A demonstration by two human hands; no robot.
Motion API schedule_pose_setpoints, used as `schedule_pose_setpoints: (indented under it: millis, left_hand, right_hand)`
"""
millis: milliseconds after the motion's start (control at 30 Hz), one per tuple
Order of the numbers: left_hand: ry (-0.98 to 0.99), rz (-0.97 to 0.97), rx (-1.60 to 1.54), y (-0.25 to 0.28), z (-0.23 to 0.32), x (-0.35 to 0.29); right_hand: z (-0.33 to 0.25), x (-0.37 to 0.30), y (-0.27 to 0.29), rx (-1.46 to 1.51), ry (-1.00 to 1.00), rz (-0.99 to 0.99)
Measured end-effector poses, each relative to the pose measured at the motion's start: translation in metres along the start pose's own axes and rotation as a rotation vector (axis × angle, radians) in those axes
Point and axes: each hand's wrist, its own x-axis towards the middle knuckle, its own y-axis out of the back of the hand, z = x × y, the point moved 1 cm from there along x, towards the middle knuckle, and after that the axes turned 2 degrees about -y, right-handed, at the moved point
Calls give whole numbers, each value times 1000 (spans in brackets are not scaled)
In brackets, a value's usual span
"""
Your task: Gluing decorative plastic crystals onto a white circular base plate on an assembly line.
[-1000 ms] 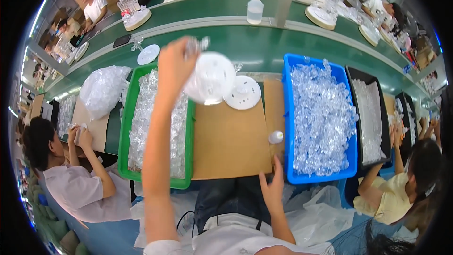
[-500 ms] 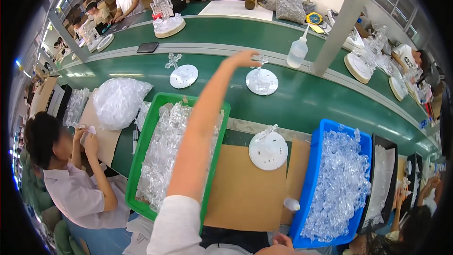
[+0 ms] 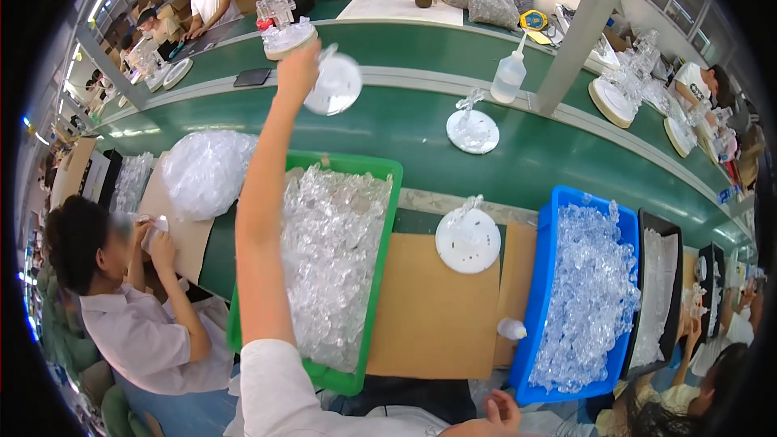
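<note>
My left hand reaches far across the bench, its fingers closed on a clear plastic piece fixed to a white round base. That base looks raised and tilted, slightly blurred; the fingers hide much of the clear piece. Further right a second white round base with a clear upright piece stands on the green surface. A third white base, dotted with small dark marks, lies at the top of the cardboard sheet. My right hand rests low near my body, its fingers loosely bent and apart, with nothing seen in them.
A green bin and a blue bin, both full of clear plastic parts, flank the cardboard. A small bottle lies beside the blue bin. A squeeze bottle stands by the post. A co-worker sits at left.
My left hand has moved left, away from the right-hand base, and now holds the left one, lifted off the green surface. The view has shifted slightly. My right hand stays low.
</note>
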Motion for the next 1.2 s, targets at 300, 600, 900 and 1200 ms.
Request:
schedule_pose_setpoints:
  millis: [300, 600, 900, 1200]
  left_hand:
    - [-308, -325, -469, 237, 203, -112]
    - [-276, -713, -562, 158, 240, -247]
    - [-150, -564, -355, 145, 141, -276]
    - [297, -137, -784, 207, 150, -249]
  right_hand:
    - [-114, -44, -25, -188, 482, -174]
    - [-136, -64, -43, -223, 720, -265]
    - [-121, -70, -39, -169, 673, -194]
    - [-127, -52, -66, -76, 675, -225]
